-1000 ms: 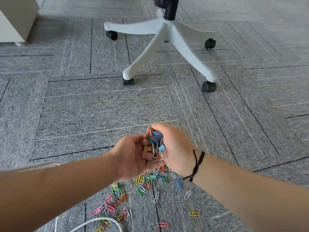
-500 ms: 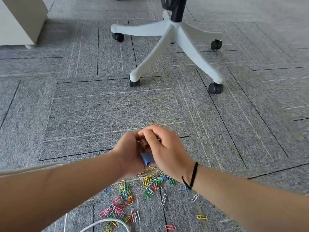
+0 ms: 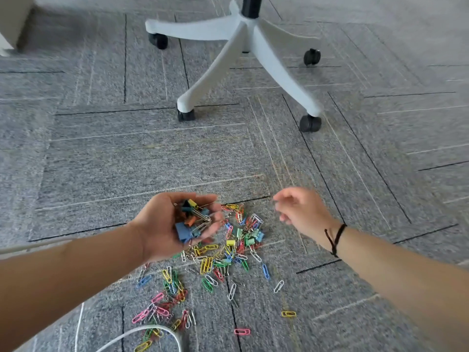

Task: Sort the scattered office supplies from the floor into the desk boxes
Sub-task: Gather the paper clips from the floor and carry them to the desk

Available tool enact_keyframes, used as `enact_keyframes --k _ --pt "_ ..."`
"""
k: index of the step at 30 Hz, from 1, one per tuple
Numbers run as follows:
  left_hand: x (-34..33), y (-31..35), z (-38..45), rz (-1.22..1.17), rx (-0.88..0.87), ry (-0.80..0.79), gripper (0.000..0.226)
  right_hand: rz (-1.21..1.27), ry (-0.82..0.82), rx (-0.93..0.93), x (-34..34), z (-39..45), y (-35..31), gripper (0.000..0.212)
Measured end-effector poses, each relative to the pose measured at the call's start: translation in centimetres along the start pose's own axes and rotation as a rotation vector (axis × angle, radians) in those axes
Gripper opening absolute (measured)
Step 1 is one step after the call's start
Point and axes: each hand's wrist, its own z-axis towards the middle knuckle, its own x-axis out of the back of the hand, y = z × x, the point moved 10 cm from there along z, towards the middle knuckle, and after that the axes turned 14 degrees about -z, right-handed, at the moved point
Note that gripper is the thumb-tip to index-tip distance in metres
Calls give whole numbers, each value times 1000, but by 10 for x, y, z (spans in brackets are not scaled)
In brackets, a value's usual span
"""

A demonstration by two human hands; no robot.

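Collecting step: left hand (image 3: 162, 224) cups coloured metal binder clips (image 3: 191, 221); right hand (image 3: 302, 212) hangs loose, empty. Next: pinch remaining floor clips (image 3: 250, 237).

Floor's all grey carpet tiles (image 3: 142, 158) with thin dark seams and pale stripes running at different angles. A white five-star office chair base (image 3: 243, 49) on black casters sits up top, black column in the middle. Corner of some pale cabinet (image 3: 12, 19) at top left. White cable (image 3: 142, 334) loops along the bottom edge. Bright, even lighting.
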Motion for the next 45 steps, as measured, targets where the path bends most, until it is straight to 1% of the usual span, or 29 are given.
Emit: enact_keyframes --k 2,5,7,9,12,15,17,19,22,24,26,29,31,32,33,35,37,38,40,42,43,45 --pt "0 2 -1 1 2 -7 34 -56 -153 -26 -15 -9 22 10" --pt "0 2 -2 17 5 -6 40 -271 -230 41 -36 -22 24 27" --pt "-2 2 -1 23 2 6 41 -380 -212 85 -49 -23 16 40" --pt "-3 1 -1 30 -1 18 41 -453 -153 125 -57 -18 6 46" --pt "-4 0 -2 35 -1 18 41 -512 -112 189 -64 -15 -6 41" --pt "1 1 -4 41 -2 25 40 -474 -78 203 -63 -15 -8 22" --pt "6 -1 -4 49 -2 39 41 -448 -94 198 -60 -13 -6 10" --pt "10 -4 -3 62 7 48 41 -381 -99 197 -49 -12 -8 6" --pt "11 -9 -1 100 17 53 42 -245 -17 277 -25 -16 -37 6" --pt "9 -14 0 121 35 43 43 -138 41 388 -12 -24 -73 10" --pt "7 -19 0 128 62 35 42 -70 41 506 -12 -36 -110 14" --pt "6 -25 -2 129 102 29 37 -148 35 627 -26 -51 -144 25" --pt "4 -25 -5 134 114 6 39 -185 41 658 -30 -55 -149 31" --pt "4 -25 -5 135 120 -3 41 -155 38 665 -29 -54 -147 31" --pt "4 -23 -6 131 122 -9 41 -102 36 655 -26 -50 -142 28" --pt "4 -18 -7 106 109 -24 40 -30 64 566 -17 -37 -120 16" --pt "6 -14 -7 68 96 -34 38 -114 86 448 -17 -22 -88 5" --pt "6 -13 -7 57 93 -35 35 -197 63 388 -22 -16 -70 3" --pt "4 -12 -8 52 90 -46 33 -336 -28 291 -33 -11 -35 9" --pt "3 -13 -8 54 85 -52 34 -424 -109 242 -44 -14 -10 11" --pt "3 -12 -7 54 82 -49 35 -451 -127 230 -48 -16 -5 12" --pt "3 -12 -6 54 79 -47 35 -479 -122 222 -54 -21 -6 23"
